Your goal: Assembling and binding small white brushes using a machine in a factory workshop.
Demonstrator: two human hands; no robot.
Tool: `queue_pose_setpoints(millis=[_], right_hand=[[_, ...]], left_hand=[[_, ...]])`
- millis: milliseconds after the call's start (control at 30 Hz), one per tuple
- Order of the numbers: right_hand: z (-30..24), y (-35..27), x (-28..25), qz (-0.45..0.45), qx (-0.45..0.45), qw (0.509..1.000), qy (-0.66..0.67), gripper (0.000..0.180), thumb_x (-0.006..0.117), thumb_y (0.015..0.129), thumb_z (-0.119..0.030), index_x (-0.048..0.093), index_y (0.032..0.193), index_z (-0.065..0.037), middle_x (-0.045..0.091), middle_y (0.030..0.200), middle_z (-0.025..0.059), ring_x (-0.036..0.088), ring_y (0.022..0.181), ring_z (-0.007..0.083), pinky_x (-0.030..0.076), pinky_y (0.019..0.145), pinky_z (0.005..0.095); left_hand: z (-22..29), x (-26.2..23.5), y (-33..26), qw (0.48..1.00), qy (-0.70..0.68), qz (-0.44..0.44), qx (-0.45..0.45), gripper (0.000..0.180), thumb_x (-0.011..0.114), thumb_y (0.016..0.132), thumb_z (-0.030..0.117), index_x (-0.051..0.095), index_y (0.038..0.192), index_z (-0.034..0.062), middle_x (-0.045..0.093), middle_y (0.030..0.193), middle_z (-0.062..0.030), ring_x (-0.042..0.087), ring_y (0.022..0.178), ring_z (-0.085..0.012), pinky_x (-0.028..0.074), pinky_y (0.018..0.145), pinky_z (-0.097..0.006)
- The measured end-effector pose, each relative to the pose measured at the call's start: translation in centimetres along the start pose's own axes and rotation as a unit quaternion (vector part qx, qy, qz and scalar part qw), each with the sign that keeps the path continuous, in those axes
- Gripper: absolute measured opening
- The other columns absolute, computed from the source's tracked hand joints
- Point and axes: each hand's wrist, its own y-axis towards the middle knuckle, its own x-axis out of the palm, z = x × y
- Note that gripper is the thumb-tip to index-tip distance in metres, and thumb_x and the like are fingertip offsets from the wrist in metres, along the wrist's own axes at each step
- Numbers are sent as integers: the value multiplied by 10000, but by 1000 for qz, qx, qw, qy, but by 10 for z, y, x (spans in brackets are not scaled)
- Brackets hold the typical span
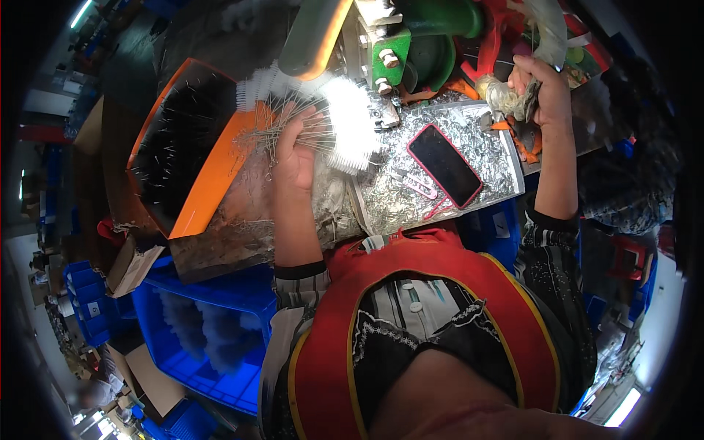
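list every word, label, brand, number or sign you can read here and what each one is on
Nothing here reads clearly enough to quote.
White label on the left blue bin: one dark mark, too small to make out.
Paper tag on the blue box below the phone: too small to read.
Phone screen: dark, no lettering shows.

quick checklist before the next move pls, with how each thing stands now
1. Left hand has the brushes: ok, held by their stems.
2. Right hand has a secure grip: cannot tell, contact partly hidden.
3. Tray free of other items: not ok, phone lies on it.
4. Bin stocked with wires: ok, many inside.
5. Brushes well lit: ok, though glare washes out bristle detail.
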Motion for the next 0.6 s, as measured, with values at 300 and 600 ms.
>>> queue_pose_setpoints(millis=[300,600], right_hand=[[-6,11,-13,-36,39,998,-18,276,585,714,-150,472,477,-66,460,458,43,485,460,143,400,501,264],[-39,14,-10,-81,55,994,-48,311,608,726,-194,451,478,-88,436,444,17,468,429,116,410,503,254]], left_hand=[[-3,6,4,997,37,69,2,551,558,758,92,293,1229,-19,544,1018,-153,541,914,-214,453,799,-313],[-12,15,8,992,-2,118,38,434,518,792,41,338,1181,-29,527,1023,-192,551,906,-265,499,785,-333]])
